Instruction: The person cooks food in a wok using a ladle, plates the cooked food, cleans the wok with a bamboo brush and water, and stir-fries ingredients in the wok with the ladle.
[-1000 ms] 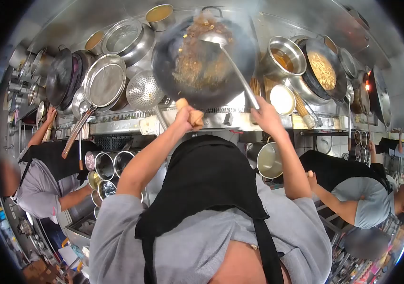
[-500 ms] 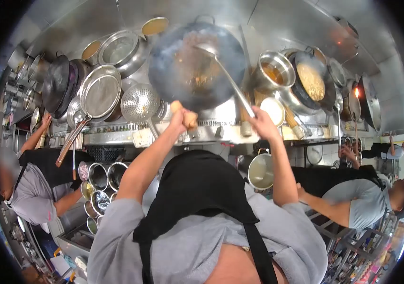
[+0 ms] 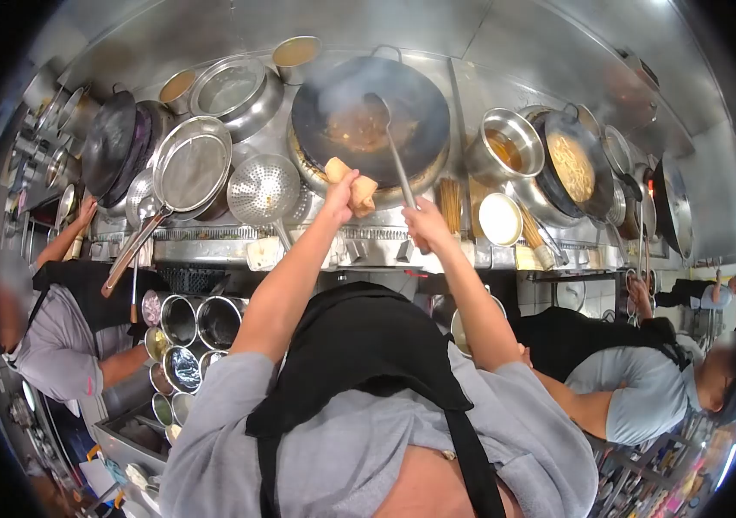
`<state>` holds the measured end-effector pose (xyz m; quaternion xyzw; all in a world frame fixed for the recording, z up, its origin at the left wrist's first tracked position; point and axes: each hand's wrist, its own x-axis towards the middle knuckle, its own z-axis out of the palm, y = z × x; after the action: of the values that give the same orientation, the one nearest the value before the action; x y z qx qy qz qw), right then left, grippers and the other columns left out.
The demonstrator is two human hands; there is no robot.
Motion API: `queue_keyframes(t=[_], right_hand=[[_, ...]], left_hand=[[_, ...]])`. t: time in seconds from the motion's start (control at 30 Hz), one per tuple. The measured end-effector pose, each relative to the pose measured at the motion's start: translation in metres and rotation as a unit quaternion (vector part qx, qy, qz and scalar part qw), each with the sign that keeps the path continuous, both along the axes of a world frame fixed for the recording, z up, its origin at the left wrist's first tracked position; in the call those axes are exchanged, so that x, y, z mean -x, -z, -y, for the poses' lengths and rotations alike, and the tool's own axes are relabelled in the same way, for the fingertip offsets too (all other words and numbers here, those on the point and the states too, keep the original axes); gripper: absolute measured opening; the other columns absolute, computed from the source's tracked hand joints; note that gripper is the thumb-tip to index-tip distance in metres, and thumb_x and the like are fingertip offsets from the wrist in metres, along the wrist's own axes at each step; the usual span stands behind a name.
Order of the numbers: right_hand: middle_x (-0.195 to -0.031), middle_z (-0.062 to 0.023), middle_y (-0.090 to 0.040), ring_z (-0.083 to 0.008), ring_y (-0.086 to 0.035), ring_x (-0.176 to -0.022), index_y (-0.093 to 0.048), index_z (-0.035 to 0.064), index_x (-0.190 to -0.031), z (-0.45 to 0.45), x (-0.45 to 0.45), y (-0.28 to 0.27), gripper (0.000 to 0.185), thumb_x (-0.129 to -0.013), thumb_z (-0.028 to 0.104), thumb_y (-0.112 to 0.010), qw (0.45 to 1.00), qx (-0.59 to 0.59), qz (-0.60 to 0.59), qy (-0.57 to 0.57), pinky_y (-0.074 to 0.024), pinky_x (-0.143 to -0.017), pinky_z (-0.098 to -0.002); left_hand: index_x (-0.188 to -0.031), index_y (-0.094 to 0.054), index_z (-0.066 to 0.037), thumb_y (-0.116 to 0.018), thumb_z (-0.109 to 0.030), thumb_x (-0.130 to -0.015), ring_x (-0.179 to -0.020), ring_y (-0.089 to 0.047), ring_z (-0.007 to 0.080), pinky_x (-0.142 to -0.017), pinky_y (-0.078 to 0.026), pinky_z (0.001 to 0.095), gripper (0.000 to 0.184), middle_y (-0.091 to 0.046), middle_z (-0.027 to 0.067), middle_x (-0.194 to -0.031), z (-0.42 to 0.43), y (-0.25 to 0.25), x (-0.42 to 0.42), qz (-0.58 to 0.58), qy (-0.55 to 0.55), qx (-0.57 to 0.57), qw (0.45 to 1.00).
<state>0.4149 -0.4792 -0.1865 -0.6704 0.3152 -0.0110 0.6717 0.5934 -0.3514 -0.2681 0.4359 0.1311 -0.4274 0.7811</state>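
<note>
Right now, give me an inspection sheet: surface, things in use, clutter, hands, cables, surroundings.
Surface: metal cooktop, crowded with cookware.
Things in use: wok with brownish food, haze above it; ladle with its head in the wok.
Clutter: strainer and perforated skimmer on the left; bamboo brush, white bowl and steel pot on the right.
Hands: left hand grips a folded cloth at the wok's near rim; right hand grips the ladle's handle.
Cables: nothing seen.
Surroundings: a co-worker on the left and another on the right, both close.
</note>
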Motion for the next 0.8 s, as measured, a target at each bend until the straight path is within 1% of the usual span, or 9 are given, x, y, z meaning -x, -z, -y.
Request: queue_keyframes(t=[0.07,0.2,0.27,0.37,0.57,0.63,0.7,0.77,0.8], right_hand=[[-0.064,-0.0011,-0.051,-0.0088,-0.045,-0.043,-0.053,0.003,-0.106,0.008,0.016,-0.016,0.024,-0.086,0.014,-0.061,0.998,-0.065,-0.017,-0.016,-0.039,-0.038,-0.0272],[-0.074,-0.0164,-0.06,-0.028,-0.06,-0.056,-0.049,-0.0024,-0.108,0.027,-0.031,0.006,0.029,-0.085,0.013,-0.059,0.974,0.224,-0.031,0.008,-0.0503,-0.053,-0.04],[-0.084,-0.0286,-0.062,-0.0449,-0.063,-0.079,-0.045,-0.0039,-0.11,0.035,-0.064,0.029,0.033,-0.085,0.013,-0.056,0.922,0.387,-0.018,0.012,-0.0499,-0.071,-0.0498],[-0.092,-0.0338,-0.061,-0.0509,-0.058,-0.093,-0.043,-0.003,-0.111,0.031,-0.073,0.01,0.033,-0.085,0.015,-0.054,0.94,0.316,-0.081,-0.101,-0.0466,-0.08,-0.0533],[-0.091,-0.0287,-0.063,-0.0452,-0.062,-0.088,-0.048,0.0093,-0.122,0.051,0.027,-0.037,0.039,-0.084,0.015,-0.053,0.803,0.519,-0.202,-0.212,-0.0468,-0.077,-0.0525],[-0.086,-0.0254,-0.065,-0.0435,-0.063,-0.082,-0.053,0.009,-0.116,0.041,0.06,-0.076,0.032,-0.085,0.016,-0.055,0.813,0.518,-0.156,-0.214,-0.0487,-0.075,-0.0505],[-0.08,-0.0232,-0.065,-0.0416,-0.064,-0.078,-0.056,0.0082,-0.115,0.056,0.097,-0.113,0.031,-0.086,0.019,-0.058,0.852,0.445,-0.057,-0.269,-0.0505,-0.073,-0.0472],[-0.075,-0.0208,-0.064,-0.0412,-0.063,-0.073,-0.056,0.0062,-0.117,0.039,0.103,-0.201,0.034,-0.086,0.02,-0.06,0.893,0.223,-0.296,-0.257,-0.0498,-0.071,-0.046],[-0.076,-0.0203,-0.063,-0.0421,-0.062,-0.071,-0.053,0.0037,-0.122,0.045,0.11,-0.196,0.039,-0.086,0.018,-0.059,0.894,0.21,-0.294,-0.264,-0.0489,-0.068,-0.0455]], left_hand=[[-0.106,-0.056,-0.006,-0.064,-0.026,-0.09,-0.086,-0.066,0.0262,-0.071,-0.055,0.0434,0.027,-0.065,0.0091,-0.095,-0.007,-0.008,0.007,-0.021,-0.015,0.057,0.998],[-0.108,-0.057,-0.007,-0.062,-0.028,-0.091,-0.09,-0.065,0.0278,-0.076,-0.053,0.0456,0.028,-0.066,0.01,-0.102,0.001,-0.025,0.01,-0.077,-0.013,0.017,0.997],[-0.108,-0.058,-0.007,-0.062,-0.028,-0.09,-0.093,-0.065,0.028,-0.079,-0.053,0.0462,0.028,-0.066,0.0105,-0.103,0.007,-0.027,0.006,-0.091,0.0,0.004,0.996],[-0.107,-0.059,-0.006,-0.062,-0.029,-0.088,-0.093,-0.066,0.0301,-0.083,-0.051,0.0486,0.031,-0.067,0.0123,-0.103,0.012,-0.047,0.002,-0.131,0.013,-0.022,0.991],[-0.102,-0.059,-0.005,-0.056,-0.022,-0.086,-0.089,-0.064,0.0313,-0.081,-0.05,0.05,0.024,-0.066,0.0143,-0.102,0.017,-0.045,-0.011,-0.214,0.026,-0.075,0.974],[-0.099,-0.058,-0.004,-0.052,-0.019,-0.086,-0.089,-0.064,0.0313,-0.079,-0.05,0.0505,0.02,-0.066,0.0155,-0.102,0.02,-0.022,-0.012,-0.138,0.042,-0.074,0.987],[-0.095,-0.057,-0.004,-0.05,-0.018,-0.088,-0.085,-0.064,0.0314,-0.076,-0.051,0.0511,0.017,-0.066,0.015,-0.095,0.009,-0.079,0.011,-0.154,0.025,-0.094,0.983],[-0.101,-0.054,0.001,-0.046,-0.02,-0.09,-0.082,-0.063,0.0348,-0.07,-0.052,0.055,0.025,-0.063,0.0184,-0.096,-0.001,-0.115,0.022,-0.184,0.064,-0.058,0.979],[-0.101,-0.052,0.0,-0.046,-0.02,-0.091,-0.081,-0.064,0.0335,-0.068,-0.053,0.0534,0.024,-0.062,0.0176,-0.096,-0.005,-0.13,0.027,-0.176,0.052,-0.077,0.98]])
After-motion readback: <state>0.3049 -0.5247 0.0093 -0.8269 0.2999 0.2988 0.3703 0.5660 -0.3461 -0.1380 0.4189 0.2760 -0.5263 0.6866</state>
